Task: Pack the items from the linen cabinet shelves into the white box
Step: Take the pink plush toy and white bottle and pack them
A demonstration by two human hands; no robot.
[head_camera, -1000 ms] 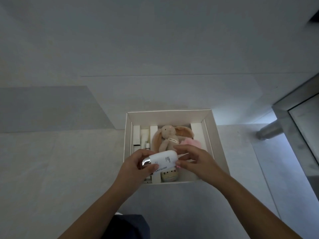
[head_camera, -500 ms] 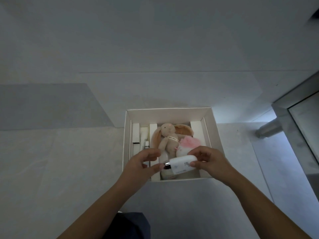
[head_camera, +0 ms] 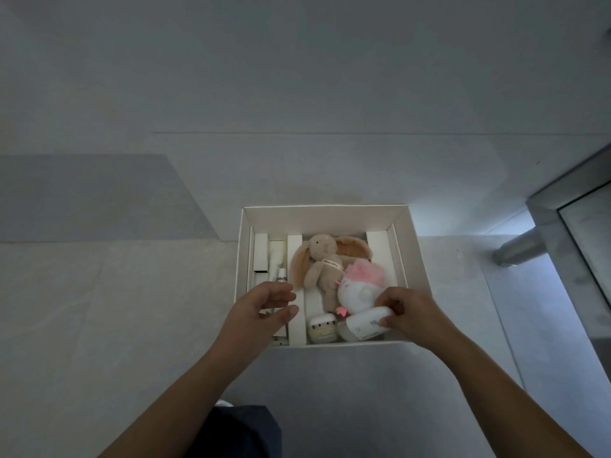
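The white box [head_camera: 327, 211] sits open on the grey floor. Inside lie a beige plush rabbit [head_camera: 322, 262], a white and pink plush toy [head_camera: 358, 289], a small cream jar with a face [head_camera: 321, 328] and thin white tubes and cartons [head_camera: 276, 259] along the left side. My right hand [head_camera: 408, 312] grips a white bottle [head_camera: 365, 323] low in the box's near right corner, beside the jar. My left hand [head_camera: 261, 309] hovers over the box's near left part, fingers apart, holding nothing.
A metal-framed glass door [head_camera: 582, 226] with a cylindrical metal foot [head_camera: 517, 251] stands at the right. Pale floor tiles surround the box. My dark trouser knee [head_camera: 241, 431] shows at the bottom edge.
Both hands held the white bottle above the box. My left hand let go and drew back left, while my right hand carried the bottle down into the near right corner.
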